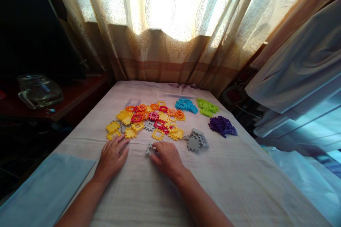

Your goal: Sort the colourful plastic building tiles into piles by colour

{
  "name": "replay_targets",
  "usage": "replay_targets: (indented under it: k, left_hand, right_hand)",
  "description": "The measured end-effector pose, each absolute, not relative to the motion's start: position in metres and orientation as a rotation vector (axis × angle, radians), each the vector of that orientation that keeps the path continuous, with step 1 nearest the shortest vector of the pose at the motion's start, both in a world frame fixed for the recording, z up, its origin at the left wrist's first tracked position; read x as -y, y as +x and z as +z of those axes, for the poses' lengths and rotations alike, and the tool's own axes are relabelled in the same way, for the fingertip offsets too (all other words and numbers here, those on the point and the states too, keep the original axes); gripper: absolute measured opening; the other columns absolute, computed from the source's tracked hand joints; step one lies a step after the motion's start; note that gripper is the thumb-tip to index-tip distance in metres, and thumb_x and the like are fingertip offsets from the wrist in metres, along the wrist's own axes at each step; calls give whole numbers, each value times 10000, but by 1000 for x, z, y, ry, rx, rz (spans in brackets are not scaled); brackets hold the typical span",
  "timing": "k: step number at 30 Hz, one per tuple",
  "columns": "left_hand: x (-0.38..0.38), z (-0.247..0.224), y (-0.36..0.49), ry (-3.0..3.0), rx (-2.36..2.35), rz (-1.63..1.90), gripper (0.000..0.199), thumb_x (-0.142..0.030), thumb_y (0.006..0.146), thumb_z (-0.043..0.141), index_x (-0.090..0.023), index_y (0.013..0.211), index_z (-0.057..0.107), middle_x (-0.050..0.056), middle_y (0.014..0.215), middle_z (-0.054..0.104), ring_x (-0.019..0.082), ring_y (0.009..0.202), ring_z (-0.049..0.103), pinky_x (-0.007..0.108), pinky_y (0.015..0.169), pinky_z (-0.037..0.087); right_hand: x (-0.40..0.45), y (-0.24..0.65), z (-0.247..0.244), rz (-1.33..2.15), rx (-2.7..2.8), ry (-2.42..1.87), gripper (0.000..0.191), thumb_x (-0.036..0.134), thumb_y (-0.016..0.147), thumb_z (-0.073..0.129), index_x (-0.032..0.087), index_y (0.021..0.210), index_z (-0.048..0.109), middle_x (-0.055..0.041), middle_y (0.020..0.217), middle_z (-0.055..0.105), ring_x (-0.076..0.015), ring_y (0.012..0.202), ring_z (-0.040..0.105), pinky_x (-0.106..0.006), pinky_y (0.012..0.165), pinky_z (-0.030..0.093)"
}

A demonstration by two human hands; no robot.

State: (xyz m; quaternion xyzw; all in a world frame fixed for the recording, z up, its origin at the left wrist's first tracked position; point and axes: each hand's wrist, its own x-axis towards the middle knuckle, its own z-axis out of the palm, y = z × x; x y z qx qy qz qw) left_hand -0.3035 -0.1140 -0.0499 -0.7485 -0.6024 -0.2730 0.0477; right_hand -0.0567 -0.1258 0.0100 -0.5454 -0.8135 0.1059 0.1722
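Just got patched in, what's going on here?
A person's right hand has its fingers on a grey piece at the near side of a mixed spread, mostly yellow, orange and red. The left hand rests open beside the spread's near left edge. To the right lie separate grey, blue, green and purple heaps.

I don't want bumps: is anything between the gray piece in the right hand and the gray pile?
Only the right hand holding the gray piece; then cloth shows until the gray pile. Yellow pieces lie farther back.
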Motion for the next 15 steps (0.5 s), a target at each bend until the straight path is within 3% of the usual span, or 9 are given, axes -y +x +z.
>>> replay_targets:
  k: [7, 15]
  left_hand:
    - [114, -49, -304, -2278, 1839, -800, 353, -397, 881, 430, -249, 1074, 685, 84, 1266, 641, 280, 1203, 549, 485, 1026, 422]
    - [114, -49, -304, -2295, 1851, -774, 366, -394, 877, 434, -229, 1082, 689, 91, 1267, 640, 282, 1201, 550, 485, 1035, 414]
  right_hand:
    - [101, 42, 50, 333, 1751, -1935, 167, 335, 818, 629, 238, 938, 691, -4, 822, 719, -158, 692, 629, -258, 627, 406]
    - [98, 123, 41, 386, 1480, -2483, 251, 435, 838, 574, 236, 854, 727, -38, 867, 740, -199, 798, 656, -256, 593, 374]
